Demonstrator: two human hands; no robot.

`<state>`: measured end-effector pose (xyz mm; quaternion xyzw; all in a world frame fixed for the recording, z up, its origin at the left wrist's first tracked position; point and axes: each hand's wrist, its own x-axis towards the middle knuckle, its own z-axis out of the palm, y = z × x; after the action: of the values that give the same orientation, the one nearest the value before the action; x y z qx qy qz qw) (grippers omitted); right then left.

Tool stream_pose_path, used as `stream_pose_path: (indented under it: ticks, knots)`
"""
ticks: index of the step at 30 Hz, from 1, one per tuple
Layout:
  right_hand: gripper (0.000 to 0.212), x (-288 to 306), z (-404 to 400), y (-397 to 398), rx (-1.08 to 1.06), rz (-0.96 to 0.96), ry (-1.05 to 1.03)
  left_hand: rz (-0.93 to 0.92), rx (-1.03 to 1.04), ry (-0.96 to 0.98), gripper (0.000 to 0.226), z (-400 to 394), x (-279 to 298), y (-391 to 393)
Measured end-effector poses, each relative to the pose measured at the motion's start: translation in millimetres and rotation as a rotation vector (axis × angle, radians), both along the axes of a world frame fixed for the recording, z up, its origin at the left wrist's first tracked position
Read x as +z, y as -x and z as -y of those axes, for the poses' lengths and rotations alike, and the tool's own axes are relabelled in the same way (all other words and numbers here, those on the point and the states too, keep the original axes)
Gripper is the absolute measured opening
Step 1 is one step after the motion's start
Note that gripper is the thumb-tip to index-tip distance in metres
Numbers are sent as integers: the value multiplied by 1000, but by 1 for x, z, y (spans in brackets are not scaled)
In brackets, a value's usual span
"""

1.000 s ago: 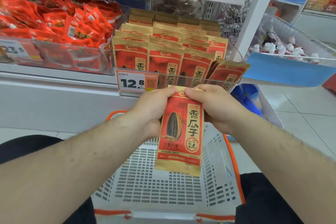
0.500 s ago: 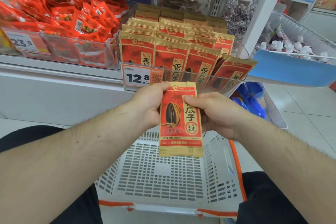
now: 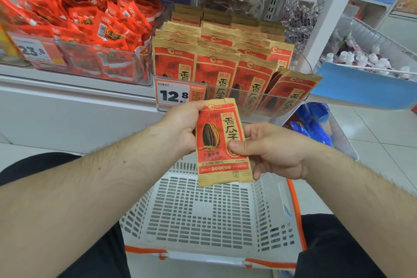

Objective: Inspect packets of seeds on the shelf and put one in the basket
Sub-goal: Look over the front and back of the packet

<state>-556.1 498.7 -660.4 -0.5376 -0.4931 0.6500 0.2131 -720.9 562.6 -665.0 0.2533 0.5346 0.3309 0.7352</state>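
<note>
1. Two sets of fingers pinch one seed packet [image 3: 222, 142]: your left hand [image 3: 180, 128] at its upper left edge, your right hand [image 3: 268, 151] with thumb on its right side.
2. You hold it upright, facing you, above the basket [image 3: 203, 216], below the shelf [image 3: 67, 106]: inspection, I judge.
3. Next, lower it and let go inside.

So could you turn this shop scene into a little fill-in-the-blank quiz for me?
1. Both hands, the left hand and the right hand, hold one ____ packet.
2. The white shopping basket below the packet has ____ trim.
3. The price tag in front of the seed packets on the shelf reads ____.

Missing words: sunflower seed; orange; 12.8
</note>
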Motion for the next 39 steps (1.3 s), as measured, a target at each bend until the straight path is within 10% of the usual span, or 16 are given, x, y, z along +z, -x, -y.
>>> stream_pose_path:
  ticks: [5, 13, 32, 39]
  knots:
    - [49, 3, 2, -3, 20, -8, 2, -20, -32, -49, 30, -1, -4, 1]
    - [29, -4, 11, 24, 21, 563, -315, -67, -329, -257, 20, 18, -8, -11]
    - [16, 15, -2, 10, -508, 252, -599, -583, -310, -735, 110, 21, -16, -14]
    - [20, 23, 0, -1, -445, 280, -608, -271, -344, -741, 19, 7, 1, 7]
